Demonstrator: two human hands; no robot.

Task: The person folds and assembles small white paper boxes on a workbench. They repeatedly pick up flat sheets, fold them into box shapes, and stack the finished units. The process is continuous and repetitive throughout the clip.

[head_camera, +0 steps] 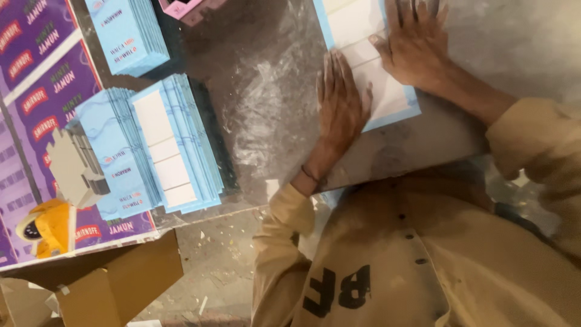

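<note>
left hand (340, 103) flat, fingers spread, holding nothing, pressing near-left edge of blue-bordered card sheet (387, 100) | right hand (417, 45) flat on its far part, also empty | sheet's long axis runs near-far (top cut off, probably longer) | blue card stacks (154, 145) well left on grey table (266, 109)

Head camera looks steeply down, close over worktable (266, 91).

Packaging workshop: stacked blue carton blanks (151, 142)

The blue-edged card sheet (387, 97) runs off the picture's top edge. The right hand (414, 42) loses its fingertips there, and both palms hide part of the sheet.
</note>
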